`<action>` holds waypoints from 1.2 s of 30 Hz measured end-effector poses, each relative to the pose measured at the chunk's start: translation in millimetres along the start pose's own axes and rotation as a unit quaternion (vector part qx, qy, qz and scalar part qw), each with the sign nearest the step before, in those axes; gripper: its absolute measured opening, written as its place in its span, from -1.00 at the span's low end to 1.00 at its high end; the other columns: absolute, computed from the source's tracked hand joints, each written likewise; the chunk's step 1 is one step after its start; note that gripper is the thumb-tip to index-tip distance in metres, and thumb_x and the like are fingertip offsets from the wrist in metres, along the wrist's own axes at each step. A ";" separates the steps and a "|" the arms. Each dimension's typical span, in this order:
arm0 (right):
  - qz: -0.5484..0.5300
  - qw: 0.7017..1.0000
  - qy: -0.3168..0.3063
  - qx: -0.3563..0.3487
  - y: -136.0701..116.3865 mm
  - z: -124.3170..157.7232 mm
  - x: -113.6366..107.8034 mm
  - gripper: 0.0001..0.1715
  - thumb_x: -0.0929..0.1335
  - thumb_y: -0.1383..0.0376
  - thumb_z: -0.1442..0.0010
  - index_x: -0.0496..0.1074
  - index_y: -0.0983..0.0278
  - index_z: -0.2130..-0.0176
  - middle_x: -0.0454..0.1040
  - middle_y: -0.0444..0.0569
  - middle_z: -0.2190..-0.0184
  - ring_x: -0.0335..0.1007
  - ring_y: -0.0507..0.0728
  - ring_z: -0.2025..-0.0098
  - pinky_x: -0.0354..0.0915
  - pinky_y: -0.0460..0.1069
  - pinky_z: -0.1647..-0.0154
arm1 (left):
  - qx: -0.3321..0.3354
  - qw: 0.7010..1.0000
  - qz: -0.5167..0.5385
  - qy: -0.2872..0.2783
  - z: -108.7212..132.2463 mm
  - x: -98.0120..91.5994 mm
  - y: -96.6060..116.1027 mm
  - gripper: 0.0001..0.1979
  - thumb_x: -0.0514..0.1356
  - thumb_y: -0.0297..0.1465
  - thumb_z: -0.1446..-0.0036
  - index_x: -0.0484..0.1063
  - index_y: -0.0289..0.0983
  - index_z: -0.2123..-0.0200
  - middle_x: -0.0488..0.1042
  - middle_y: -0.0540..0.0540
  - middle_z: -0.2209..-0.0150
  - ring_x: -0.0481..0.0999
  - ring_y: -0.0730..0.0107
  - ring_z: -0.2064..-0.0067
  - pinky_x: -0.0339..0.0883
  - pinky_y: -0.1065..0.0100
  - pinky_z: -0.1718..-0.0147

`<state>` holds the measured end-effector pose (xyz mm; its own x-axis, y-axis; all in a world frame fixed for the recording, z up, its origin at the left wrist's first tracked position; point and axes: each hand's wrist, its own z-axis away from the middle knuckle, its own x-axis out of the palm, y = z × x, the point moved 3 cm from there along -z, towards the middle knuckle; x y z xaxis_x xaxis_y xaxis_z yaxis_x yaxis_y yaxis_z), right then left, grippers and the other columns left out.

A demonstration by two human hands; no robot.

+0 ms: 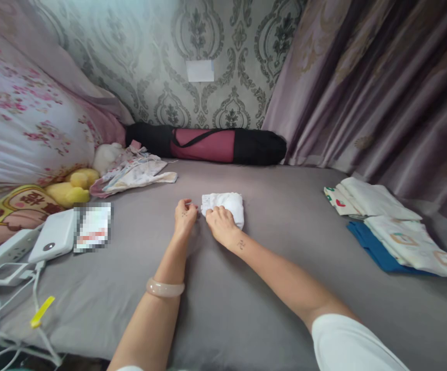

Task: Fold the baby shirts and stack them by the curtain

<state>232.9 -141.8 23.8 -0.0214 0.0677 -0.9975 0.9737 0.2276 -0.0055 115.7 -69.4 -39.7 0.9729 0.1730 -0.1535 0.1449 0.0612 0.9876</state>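
Observation:
A small folded white cloth [227, 203] lies on the grey bed sheet [223, 288] in the middle of the view. My right hand [220, 224] rests on its near left corner, fingers curled and pressing down on the fabric. My left hand [185, 215] is just left of the cloth, fingers pinched at its left edge. A pale bangle [165, 288] sits on my left forearm.
Folded patterned cloths and a blue one [385, 221] lie at the right. A crumpled garment [134, 172] and plush toys [74, 186] sit at back left. A black and red bag [208, 144] lies along the wall. Chargers, a power bank [51, 242] and cables are at left.

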 end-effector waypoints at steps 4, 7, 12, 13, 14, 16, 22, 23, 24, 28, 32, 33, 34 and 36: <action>-0.095 0.992 0.040 0.069 31.1 -6.3 -11.5 -0.68 0.23 0.35 -0.21 0.48 0.31 0.11 0.56 0.12 0.22 0.46 0.21 0.16 0.27 0.00 0.20 | -0.064 0.995 0.074 -0.001 11.0 9.1 10.3 -0.74 0.10 -0.47 -0.11 0.33 -0.32 0.09 0.50 -0.17 0.29 0.50 0.43 0.39 0.37 0.41 0.39; -0.212 0.959 0.122 0.144 67.3 -10.0 -27.2 -0.75 0.28 0.25 -0.13 0.50 0.28 0.26 0.55 0.01 0.38 0.45 0.16 0.30 0.25 -0.03 0.29 | -0.102 0.984 0.139 -0.049 20.7 24.5 14.1 -0.87 0.11 -0.44 -0.19 0.34 -0.32 0.19 0.49 -0.14 0.33 0.49 0.47 0.41 0.37 0.44 0.40; -0.561 0.761 0.249 0.209 110.3 -9.7 -43.1 -0.74 0.36 0.15 0.09 0.44 0.30 0.41 0.43 -0.16 0.56 0.34 0.07 0.45 0.24 -0.07 0.44 | -0.191 0.944 0.245 -0.114 36.5 47.4 21.7 -0.77 0.12 -0.29 -0.26 0.35 -0.36 0.16 0.49 -0.18 0.35 0.54 0.40 0.35 0.45 0.39 0.31; -0.632 0.703 0.249 0.213 112.6 -8.4 -42.8 -0.73 0.37 0.17 0.13 0.43 0.29 0.41 0.42 -0.18 0.56 0.33 0.05 0.46 0.25 -0.08 0.46 | -0.219 0.926 0.273 -0.144 40.3 51.1 24.7 -0.70 0.11 -0.23 -0.27 0.35 -0.38 0.13 0.50 -0.21 0.33 0.55 0.35 0.32 0.47 0.35 0.28; -0.689 0.648 0.243 0.214 113.0 -6.6 -41.8 -0.72 0.39 0.19 0.17 0.43 0.28 0.40 0.42 -0.20 0.56 0.33 0.04 0.47 0.25 -0.09 0.47 | -0.244 0.903 0.304 -0.180 44.4 54.3 28.3 -0.63 0.10 -0.17 -0.27 0.36 -0.39 0.10 0.52 -0.24 0.30 0.57 0.29 0.28 0.48 0.31 0.24; -0.763 0.571 0.217 0.212 110.7 -1.3 -38.2 -0.71 0.41 0.26 0.24 0.41 0.27 0.40 0.44 -0.22 0.55 0.33 0.02 0.48 0.27 -0.11 0.50 | -0.263 0.859 0.369 -0.240 51.2 57.7 36.6 -0.56 0.07 -0.12 -0.27 0.37 -0.39 0.04 0.54 -0.27 0.22 0.58 0.22 0.20 0.49 0.25 0.17; -0.774 0.587 0.069 0.229 112.2 16.3 -22.3 -0.79 0.31 0.37 0.23 0.39 0.28 0.44 0.51 -0.09 0.51 0.42 0.08 0.44 0.38 -0.04 0.39 | -0.179 0.865 0.415 -0.216 51.2 52.9 40.0 -0.53 0.27 -0.41 -0.08 0.36 -0.32 -0.08 0.53 -0.19 0.00 0.52 0.17 -0.03 0.40 0.25 -0.04; -0.753 0.617 0.037 0.226 114.5 18.3 -21.0 -0.80 0.29 0.35 0.17 0.41 0.28 0.42 0.54 -0.04 0.47 0.46 0.12 0.39 0.40 -0.02 0.34 | -0.169 0.877 0.400 -0.205 50.4 52.7 37.6 -0.51 0.30 -0.43 -0.03 0.37 -0.31 -0.07 0.53 -0.20 -0.01 0.51 0.13 -0.04 0.40 0.22 -0.05; -0.730 0.648 0.006 0.217 116.8 20.2 -20.2 -0.79 0.28 0.30 0.08 0.43 0.30 0.38 0.56 0.02 0.43 0.50 0.16 0.33 0.41 0.00 0.29 | -0.158 0.889 0.384 -0.195 49.8 52.8 35.3 -0.49 0.34 -0.43 0.02 0.39 -0.31 -0.04 0.53 -0.21 0.00 0.52 0.09 -0.03 0.40 0.19 -0.05; -0.664 0.723 -0.044 0.184 125.6 27.6 -13.6 -0.57 0.29 0.04 -0.13 0.46 0.33 0.21 0.58 0.13 0.26 0.52 0.24 0.17 0.41 0.06 0.18 | -0.112 0.917 0.328 -0.196 53.9 58.7 31.6 -0.45 0.44 -0.37 0.17 0.43 -0.31 0.05 0.55 -0.25 0.05 0.55 0.02 0.04 0.42 0.09 0.01; -0.619 0.754 0.048 0.215 138.8 33.5 5.5 -0.50 0.46 0.06 0.06 0.42 0.32 0.19 0.57 0.06 0.24 0.50 0.19 0.23 0.38 0.00 0.25 | -0.068 0.926 0.294 -0.226 62.6 67.3 35.6 -0.42 0.46 -0.29 0.18 0.43 -0.34 0.05 0.52 -0.30 0.03 0.52 0.00 0.00 0.39 0.11 -0.01; -0.602 0.762 0.082 0.222 143.0 34.3 10.8 -0.50 0.45 0.06 0.06 0.41 0.32 0.20 0.56 0.04 0.27 0.49 0.18 0.26 0.37 -0.01 0.28 | -0.064 0.925 0.293 -0.234 64.3 69.1 36.5 -0.40 0.44 -0.27 0.14 0.41 -0.34 0.02 0.50 -0.32 -0.01 0.50 0.00 -0.03 0.38 0.11 -0.03; -0.584 0.770 0.117 0.230 147.7 35.1 15.7 -0.52 0.43 0.06 0.04 0.41 0.32 0.20 0.55 0.02 0.29 0.48 0.17 0.28 0.36 -0.01 0.30 | -0.063 0.923 0.293 -0.240 65.4 70.5 37.1 -0.37 0.42 -0.26 0.10 0.37 -0.33 -0.04 0.45 -0.33 -0.07 0.47 0.01 -0.07 0.36 0.12 -0.05; -0.533 0.789 0.168 0.256 158.2 36.9 24.5 -0.54 0.36 0.05 -0.02 0.40 0.34 0.20 0.54 0.02 0.31 0.46 0.17 0.28 0.34 0.00 0.30 | -0.069 0.922 0.292 -0.245 66.5 72.2 36.3 -0.29 0.38 -0.26 0.02 0.25 -0.29 -0.18 0.33 -0.35 -0.19 0.39 0.04 -0.16 0.32 0.15 -0.09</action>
<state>394.8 -140.0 -4.1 -0.8646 0.3759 -0.3334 0.3251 -0.0872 -0.9416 203.3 -120.0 -12.7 0.8469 -0.2471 0.4709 -0.4211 0.2290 0.8776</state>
